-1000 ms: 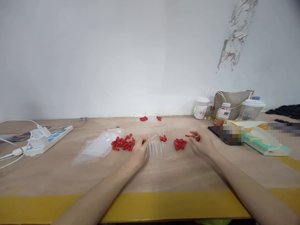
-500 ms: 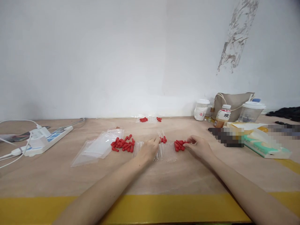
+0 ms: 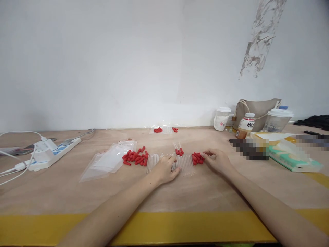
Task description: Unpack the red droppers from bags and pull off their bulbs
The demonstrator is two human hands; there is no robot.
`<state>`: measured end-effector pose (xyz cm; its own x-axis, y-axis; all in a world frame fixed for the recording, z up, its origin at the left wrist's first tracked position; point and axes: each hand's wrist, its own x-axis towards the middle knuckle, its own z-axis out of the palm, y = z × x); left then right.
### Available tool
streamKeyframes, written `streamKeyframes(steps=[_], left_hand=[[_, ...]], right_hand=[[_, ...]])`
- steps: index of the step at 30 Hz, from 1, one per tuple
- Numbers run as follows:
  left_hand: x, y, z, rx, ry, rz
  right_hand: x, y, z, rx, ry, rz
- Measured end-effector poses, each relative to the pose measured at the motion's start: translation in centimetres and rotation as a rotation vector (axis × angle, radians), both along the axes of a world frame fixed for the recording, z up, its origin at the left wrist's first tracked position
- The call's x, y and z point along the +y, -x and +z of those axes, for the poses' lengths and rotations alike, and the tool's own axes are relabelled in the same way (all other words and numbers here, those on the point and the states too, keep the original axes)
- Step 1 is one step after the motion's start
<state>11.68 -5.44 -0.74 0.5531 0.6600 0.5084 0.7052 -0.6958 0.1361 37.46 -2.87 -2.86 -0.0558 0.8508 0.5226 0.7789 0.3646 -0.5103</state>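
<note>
My left hand (image 3: pixel 166 169) lies over a row of thin clear glass tubes (image 3: pixel 186 165), its thumb apart from the bent fingers and nothing visible between them. At the right pile of red rubber bulbs (image 3: pixel 197 159), my right hand (image 3: pixel 217 160) pinches a bulb at the pile's edge between thumb and fingertips. A larger heap of red bulbs (image 3: pixel 135 157) sits left of the tubes. Just behind the row, a few tubes with red bulbs on their ends (image 3: pixel 179 151) lie with their thin tips pointing away. My left hand hides part of the row.
Clear zip bags (image 3: pixel 109 159) lie left of the larger heap. A power strip (image 3: pixel 55 154) with cables stands far left. Near the wall lies a bag of bulbs and tubes (image 3: pixel 166 130). At right are a lidded cup (image 3: pixel 222 119), a bottle (image 3: pixel 245 126) and a tissue pack (image 3: pixel 295 157).
My left hand has moved back toward me from the bulb-fitted tubes and onto the row, its thumb now apart. My right hand has shifted slightly left against the right pile.
</note>
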Motion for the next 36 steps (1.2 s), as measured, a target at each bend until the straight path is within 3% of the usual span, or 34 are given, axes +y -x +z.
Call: streamKeyframes(steps=[5, 11, 15, 18, 23, 28, 32, 36], left_hand=[[-0.2, 1.8, 0.8, 0.044, -0.054, -0.085], [0.4, 3.3, 1.0, 0.227, -0.029, -0.223], [0.2, 2.9, 0.0, 0.156, -0.022, -0.166], [-0.1, 2.8, -0.6, 0.064, -0.053, -0.103], [-0.5, 3.1, -0.7, -0.008, -0.082, -0.049], [-0.5, 3.3, -0.8, -0.016, -0.066, -0.007], [-0.4, 3.3, -1.0, -0.007, -0.043, 0.003], [-0.5, 3.3, -1.0, -0.017, -0.043, 0.002]], right_hand=[[-0.3, 0.7, 0.1, -0.04, -0.074, -0.059], [0.7, 1.7, 1.6, -0.11, -0.093, -0.031], [2.3, 1.0, 2.2, -0.012, -0.08, -0.099], [3.2, 1.4, 2.8, -0.033, 0.05, -0.199], [4.9, 5.3, 3.9, -0.14, 0.317, -0.21], [6.9, 8.7, 3.9, -0.194, 0.498, -0.217], [7.6, 9.5, 3.7, -0.216, 0.527, -0.262], [6.7, 8.8, 4.3, -0.193, 0.425, -0.231]])
